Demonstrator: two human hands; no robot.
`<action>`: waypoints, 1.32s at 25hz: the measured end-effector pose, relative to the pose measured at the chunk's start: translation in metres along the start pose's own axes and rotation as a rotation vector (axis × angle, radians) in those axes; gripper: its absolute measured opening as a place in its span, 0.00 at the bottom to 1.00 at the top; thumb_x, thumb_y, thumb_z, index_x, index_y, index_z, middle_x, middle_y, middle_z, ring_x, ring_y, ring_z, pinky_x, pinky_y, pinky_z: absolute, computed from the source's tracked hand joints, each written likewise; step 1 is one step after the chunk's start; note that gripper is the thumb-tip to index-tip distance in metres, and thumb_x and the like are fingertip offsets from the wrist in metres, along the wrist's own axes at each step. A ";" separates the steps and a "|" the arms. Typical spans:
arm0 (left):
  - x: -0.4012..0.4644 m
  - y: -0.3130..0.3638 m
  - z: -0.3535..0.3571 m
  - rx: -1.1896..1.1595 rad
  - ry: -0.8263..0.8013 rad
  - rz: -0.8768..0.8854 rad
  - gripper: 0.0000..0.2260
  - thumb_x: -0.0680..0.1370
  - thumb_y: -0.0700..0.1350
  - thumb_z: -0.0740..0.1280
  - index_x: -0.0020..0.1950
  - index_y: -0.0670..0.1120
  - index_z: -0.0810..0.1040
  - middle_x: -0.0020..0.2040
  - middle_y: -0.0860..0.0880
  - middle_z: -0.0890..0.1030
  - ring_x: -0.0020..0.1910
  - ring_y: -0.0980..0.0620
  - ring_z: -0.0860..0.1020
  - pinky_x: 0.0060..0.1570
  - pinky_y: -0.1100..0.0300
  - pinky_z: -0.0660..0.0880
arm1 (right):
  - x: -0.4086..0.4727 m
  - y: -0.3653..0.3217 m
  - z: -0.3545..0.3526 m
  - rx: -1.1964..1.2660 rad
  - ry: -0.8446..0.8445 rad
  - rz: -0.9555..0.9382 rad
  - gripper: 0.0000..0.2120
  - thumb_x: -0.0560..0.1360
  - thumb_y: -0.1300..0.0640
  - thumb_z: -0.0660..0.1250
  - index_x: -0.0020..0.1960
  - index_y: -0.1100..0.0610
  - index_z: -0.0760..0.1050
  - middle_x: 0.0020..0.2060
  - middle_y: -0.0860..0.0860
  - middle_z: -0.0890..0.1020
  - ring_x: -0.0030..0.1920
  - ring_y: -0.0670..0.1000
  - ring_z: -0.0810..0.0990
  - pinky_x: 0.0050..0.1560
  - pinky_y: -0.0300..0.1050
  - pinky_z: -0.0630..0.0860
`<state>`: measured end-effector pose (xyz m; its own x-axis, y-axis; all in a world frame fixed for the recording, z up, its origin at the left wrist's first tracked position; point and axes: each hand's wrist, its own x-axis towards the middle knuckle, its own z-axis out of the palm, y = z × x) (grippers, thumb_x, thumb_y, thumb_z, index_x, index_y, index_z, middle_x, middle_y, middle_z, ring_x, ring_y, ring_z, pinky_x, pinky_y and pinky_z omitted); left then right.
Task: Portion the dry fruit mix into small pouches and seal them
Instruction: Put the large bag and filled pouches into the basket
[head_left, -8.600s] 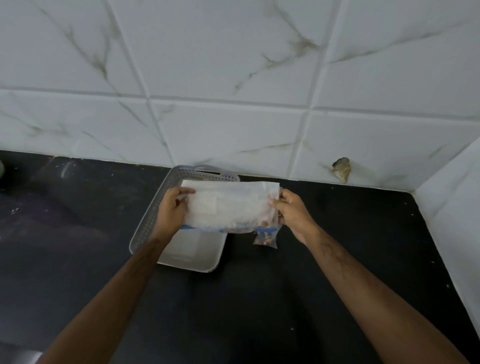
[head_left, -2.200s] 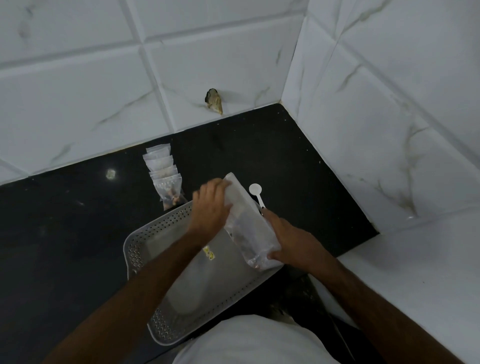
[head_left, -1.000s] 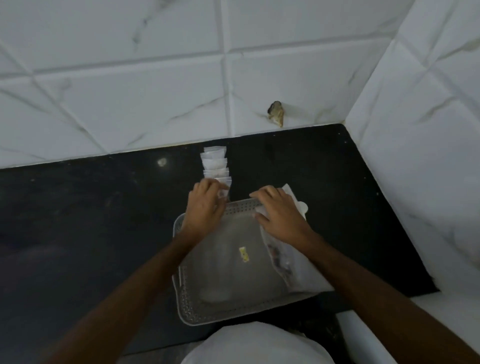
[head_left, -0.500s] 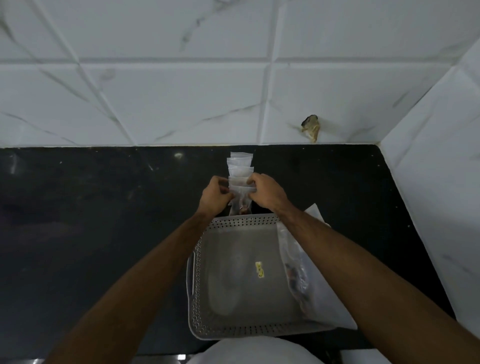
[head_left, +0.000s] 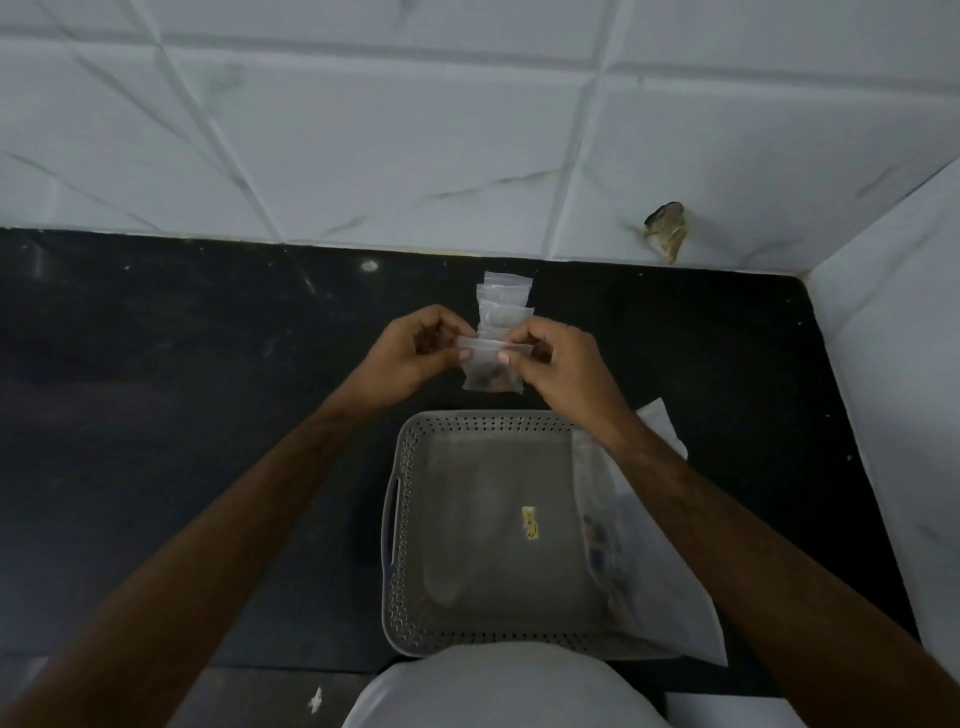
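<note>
A small clear pouch (head_left: 491, 371) with some brown dry fruit in its bottom hangs above the black counter, just beyond the tray. My left hand (head_left: 415, 351) pinches its top left corner and my right hand (head_left: 558, 364) pinches its top right. Behind it a row of several small clear pouches (head_left: 504, 301) lies on the counter toward the wall. The large clear bag of dry fruit mix (head_left: 628, 545) leans on the right side of the grey perforated tray (head_left: 405, 519), partly hidden by my right forearm.
The black counter (head_left: 182, 415) ends at a white tiled wall behind and on the right. A brownish lump (head_left: 667, 234) sticks to the back wall near the corner. A small yellow sticker (head_left: 530, 522) lies in the tray. My white shirt fills the bottom edge.
Both hands left the big bag and the tray, reached to the row of pouches and lifted the nearest one. The big bag now lies against the tray's right side.
</note>
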<state>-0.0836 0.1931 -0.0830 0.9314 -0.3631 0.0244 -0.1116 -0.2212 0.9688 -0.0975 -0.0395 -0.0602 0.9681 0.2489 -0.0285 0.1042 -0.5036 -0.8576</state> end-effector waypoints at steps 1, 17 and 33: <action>-0.007 0.005 -0.005 -0.010 -0.025 0.011 0.09 0.77 0.33 0.72 0.56 0.38 0.79 0.48 0.50 0.83 0.46 0.54 0.82 0.49 0.61 0.79 | -0.008 -0.006 0.004 0.020 -0.007 -0.033 0.01 0.77 0.58 0.72 0.49 0.55 0.81 0.42 0.46 0.84 0.43 0.44 0.83 0.44 0.39 0.81; -0.068 -0.030 -0.002 0.925 0.047 -0.097 0.02 0.76 0.50 0.72 0.47 0.54 0.80 0.45 0.57 0.81 0.51 0.53 0.77 0.48 0.54 0.62 | -0.010 0.011 0.064 -0.384 -0.333 0.001 0.07 0.76 0.56 0.72 0.52 0.46 0.81 0.44 0.41 0.85 0.45 0.40 0.83 0.50 0.47 0.81; 0.047 -0.051 0.030 0.360 0.127 -0.491 0.11 0.77 0.49 0.74 0.56 0.53 0.76 0.51 0.53 0.82 0.52 0.54 0.81 0.58 0.49 0.80 | 0.067 0.066 0.015 0.034 -0.047 0.581 0.10 0.76 0.53 0.74 0.51 0.57 0.77 0.49 0.54 0.85 0.46 0.51 0.85 0.46 0.48 0.83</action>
<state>-0.0443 0.1599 -0.1387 0.9351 -0.0360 -0.3525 0.2510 -0.6349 0.7307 -0.0294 -0.0437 -0.1259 0.8531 -0.0231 -0.5212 -0.4488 -0.5419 -0.7106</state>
